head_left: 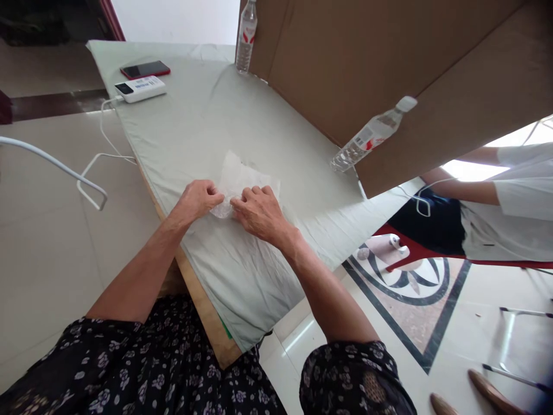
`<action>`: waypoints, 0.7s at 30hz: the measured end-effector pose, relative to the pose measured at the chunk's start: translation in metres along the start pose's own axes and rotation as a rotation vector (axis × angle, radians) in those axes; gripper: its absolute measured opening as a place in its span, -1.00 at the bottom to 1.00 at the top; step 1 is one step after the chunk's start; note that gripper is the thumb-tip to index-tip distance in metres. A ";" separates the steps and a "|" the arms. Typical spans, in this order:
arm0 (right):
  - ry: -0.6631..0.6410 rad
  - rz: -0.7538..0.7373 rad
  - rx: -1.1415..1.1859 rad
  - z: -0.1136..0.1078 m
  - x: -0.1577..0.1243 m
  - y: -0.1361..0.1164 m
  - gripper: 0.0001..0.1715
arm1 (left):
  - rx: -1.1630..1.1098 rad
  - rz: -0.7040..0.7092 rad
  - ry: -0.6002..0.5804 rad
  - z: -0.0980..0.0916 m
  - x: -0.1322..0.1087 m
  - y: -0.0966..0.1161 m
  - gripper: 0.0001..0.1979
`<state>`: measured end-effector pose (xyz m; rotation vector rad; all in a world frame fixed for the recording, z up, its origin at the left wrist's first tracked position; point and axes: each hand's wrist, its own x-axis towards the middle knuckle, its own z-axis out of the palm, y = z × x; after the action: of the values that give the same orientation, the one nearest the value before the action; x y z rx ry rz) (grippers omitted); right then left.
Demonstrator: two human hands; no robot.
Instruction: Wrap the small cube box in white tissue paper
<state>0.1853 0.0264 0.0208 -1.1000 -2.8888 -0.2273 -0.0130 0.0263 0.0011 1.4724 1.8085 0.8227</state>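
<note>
A piece of translucent, whitish bubble wrap (250, 174) lies crumpled on the cloth-covered table (190, 138), close to its near edge. My left hand (199, 199) pinches its near left part between thumb and curled fingers. Just to the right, my right hand (259, 212) is closed on the same piece, with the fingers bent and the fingertips partly hidden. A small gap separates the two hands, and bubbly plastic shows in it. The sheet's far end rests flat beyond my fingers.
A brown cardboard panel (345, 63) stands across the table, with a water bottle (247, 37) and a second, tilted-looking bottle (371, 135) against it. A phone (146, 70) and a white cabled device (140, 89) lie far left. Another person's arm (470, 189) is at right.
</note>
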 end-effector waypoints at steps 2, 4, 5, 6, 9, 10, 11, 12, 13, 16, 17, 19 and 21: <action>0.005 0.007 0.023 0.001 0.001 0.000 -0.77 | -0.136 -0.033 -0.023 0.004 -0.001 0.000 -0.85; 0.017 0.031 0.049 0.002 0.002 -0.001 -0.70 | -0.258 -0.035 -0.032 0.008 -0.002 0.001 -0.85; 0.021 0.047 0.062 0.002 0.002 -0.001 -0.66 | -0.296 -0.029 -0.034 0.010 -0.002 0.003 -0.85; 0.022 0.066 0.074 0.003 0.003 -0.002 -0.63 | -0.318 -0.025 -0.040 0.012 -0.002 0.005 -0.85; 0.032 0.121 0.111 0.003 0.003 -0.004 -0.68 | -0.304 -0.020 -0.055 0.017 -0.002 0.016 -0.87; 0.043 0.138 0.130 0.004 0.002 -0.004 -0.70 | -0.284 -0.013 -0.057 0.018 -0.003 0.019 -0.87; 0.058 0.155 0.152 0.004 0.001 -0.005 -0.69 | -0.261 -0.003 -0.065 0.020 -0.003 0.023 -0.88; 0.074 0.167 0.175 0.004 -0.002 -0.005 -0.67 | -0.239 0.008 -0.079 0.020 -0.004 0.026 -0.88; 0.088 0.175 0.197 0.004 -0.005 -0.005 -0.65 | -0.221 0.019 -0.103 0.020 -0.005 0.028 -0.87; 0.116 0.166 0.242 0.003 -0.017 -0.005 -0.59 | -0.192 0.087 -0.228 0.016 -0.008 0.032 -0.79; 0.120 0.156 0.257 0.003 -0.022 -0.004 -0.58 | -0.167 0.128 -0.270 0.015 -0.009 0.033 -0.76; 0.127 0.139 0.302 0.003 -0.029 -0.002 -0.58 | -0.064 0.242 -0.313 0.013 -0.011 0.032 -0.72; 0.141 0.138 0.363 0.003 -0.033 0.000 -0.58 | 0.092 0.370 -0.284 0.016 -0.012 0.031 -0.71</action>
<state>0.2097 0.0052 0.0144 -1.1528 -2.5769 0.2078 0.0190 0.0208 0.0177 1.9123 1.4013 0.6660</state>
